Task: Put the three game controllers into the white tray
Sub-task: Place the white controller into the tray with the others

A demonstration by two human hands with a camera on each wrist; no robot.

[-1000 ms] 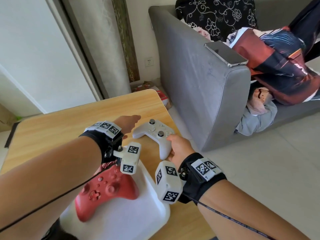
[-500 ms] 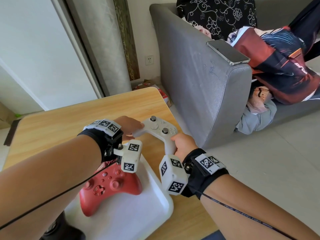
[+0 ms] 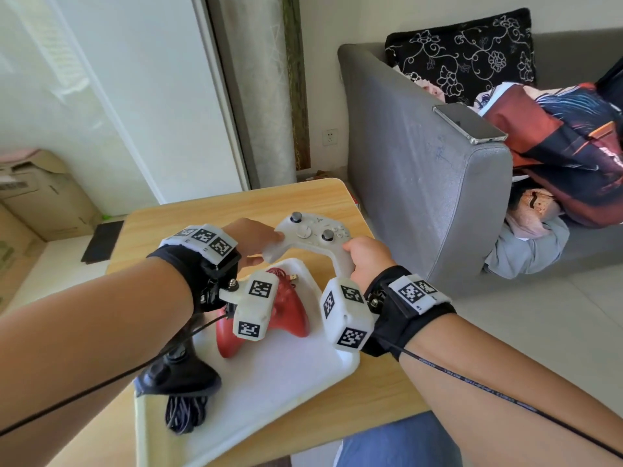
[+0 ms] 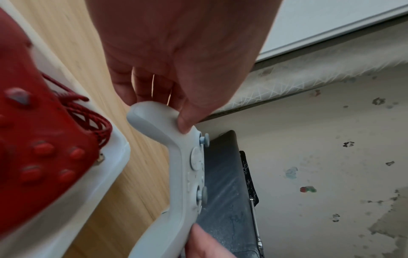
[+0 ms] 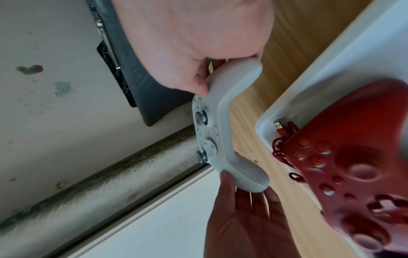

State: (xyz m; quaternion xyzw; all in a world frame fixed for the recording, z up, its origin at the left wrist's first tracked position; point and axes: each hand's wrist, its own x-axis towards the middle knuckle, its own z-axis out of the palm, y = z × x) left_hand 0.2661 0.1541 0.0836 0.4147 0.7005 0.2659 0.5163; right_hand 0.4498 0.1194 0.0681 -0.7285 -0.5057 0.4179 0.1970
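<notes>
Both hands hold a white game controller (image 3: 313,235) (image 4: 176,157) (image 5: 223,125) in the air, just beyond the far end of the white tray (image 3: 286,375) (image 4: 119,157) (image 5: 331,69). My left hand (image 3: 256,237) (image 4: 174,111) pinches its left handle with thumb on top. My right hand (image 3: 357,261) (image 5: 212,75) grips the right handle. A red controller (image 3: 290,311) (image 4: 33,139) (image 5: 353,165) with a red cable lies in the tray's far part. At the tray's near left lies a black controller (image 3: 175,372) with a bundled cable.
The tray sits on a small wooden table (image 3: 202,217). A grey sofa (image 3: 421,197) stands close to the table's right edge, with a phone (image 3: 468,123) on its armrest. Cardboard boxes (image 3: 33,190) stand on the floor at the far left.
The white controller has left the table and moved up toward the tray. My left hand, free a second ago, now holds its left handle; the right hand kept its grip.
</notes>
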